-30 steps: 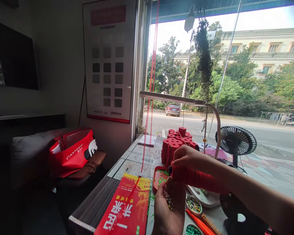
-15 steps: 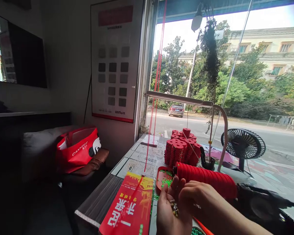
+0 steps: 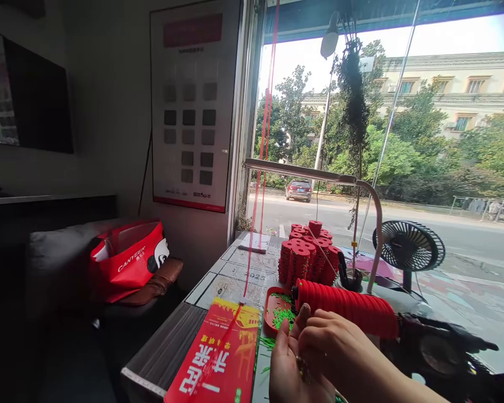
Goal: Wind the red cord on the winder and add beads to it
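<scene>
My left hand [image 3: 292,366] is cupped palm up at the bottom of the view, holding several small beads [image 3: 303,369]. My right hand [image 3: 334,347] lies over that palm, its fingertips pinched among the beads. Just behind both hands a long red ribbed roll of stacked discs [image 3: 346,308] lies on its side on a stand. A red tray [image 3: 277,310] with green beads sits to the left of the roll. Further back stand stacks of red discs [image 3: 306,257].
A red printed booklet [image 3: 218,352] lies at the table's near left edge, with red strings [image 3: 258,168] hanging down to it. A desk lamp arm [image 3: 311,173], a black fan [image 3: 408,246] and a window are behind. A red bag [image 3: 126,257] rests on a sofa at left.
My right hand came down from the end of the red roll to my left palm and now picks among the beads. The bead dishes have dropped out of view.
</scene>
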The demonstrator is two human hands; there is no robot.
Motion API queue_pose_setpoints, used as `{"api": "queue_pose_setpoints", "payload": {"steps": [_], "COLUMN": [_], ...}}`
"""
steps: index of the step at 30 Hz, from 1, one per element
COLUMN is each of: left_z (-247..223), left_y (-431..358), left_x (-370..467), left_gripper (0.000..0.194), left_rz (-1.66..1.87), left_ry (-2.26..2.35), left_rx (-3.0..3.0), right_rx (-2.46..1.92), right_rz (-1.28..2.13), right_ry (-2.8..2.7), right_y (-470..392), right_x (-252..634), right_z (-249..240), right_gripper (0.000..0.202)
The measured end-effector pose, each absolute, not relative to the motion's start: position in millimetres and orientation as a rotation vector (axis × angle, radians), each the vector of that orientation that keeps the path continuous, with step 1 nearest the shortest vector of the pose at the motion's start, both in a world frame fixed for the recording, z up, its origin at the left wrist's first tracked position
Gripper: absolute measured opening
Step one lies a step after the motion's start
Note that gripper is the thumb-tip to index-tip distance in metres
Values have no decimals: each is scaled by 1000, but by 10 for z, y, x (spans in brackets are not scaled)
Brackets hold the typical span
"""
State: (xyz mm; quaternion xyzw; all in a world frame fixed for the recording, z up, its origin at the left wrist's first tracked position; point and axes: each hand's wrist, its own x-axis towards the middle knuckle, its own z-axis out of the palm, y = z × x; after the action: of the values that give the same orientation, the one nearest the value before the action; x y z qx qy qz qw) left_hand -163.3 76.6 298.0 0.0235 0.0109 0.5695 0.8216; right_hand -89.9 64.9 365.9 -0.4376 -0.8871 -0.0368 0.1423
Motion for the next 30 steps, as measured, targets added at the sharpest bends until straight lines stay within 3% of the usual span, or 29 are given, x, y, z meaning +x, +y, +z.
{"api": "queue_pose_setpoints", "payload": {"steps": [10,19,27,30], "left_z": [3228,3203,3180,3186], "left_y": [686,739,781,790], "left_x": [-1699,-1692,-1698,-1706], "left_gripper": [39,32,22,24], "left_rz": [1156,1224,1236,1229], "left_ry": [101,335,328,347], "left_rx": [-65,-168,-232,-239], "right_rx": [-1317,-1520,-1389,-1303], "right_rz": [64,165,797,1014], "right_ry": [-2497,-2362,-2232,-2166], "right_y": [667,1022,1338,1421], "right_x": [-869,-590,-542,-502], "right_z": [3682,4321,4268,4244], "right_gripper": [22,23,26,16]}}
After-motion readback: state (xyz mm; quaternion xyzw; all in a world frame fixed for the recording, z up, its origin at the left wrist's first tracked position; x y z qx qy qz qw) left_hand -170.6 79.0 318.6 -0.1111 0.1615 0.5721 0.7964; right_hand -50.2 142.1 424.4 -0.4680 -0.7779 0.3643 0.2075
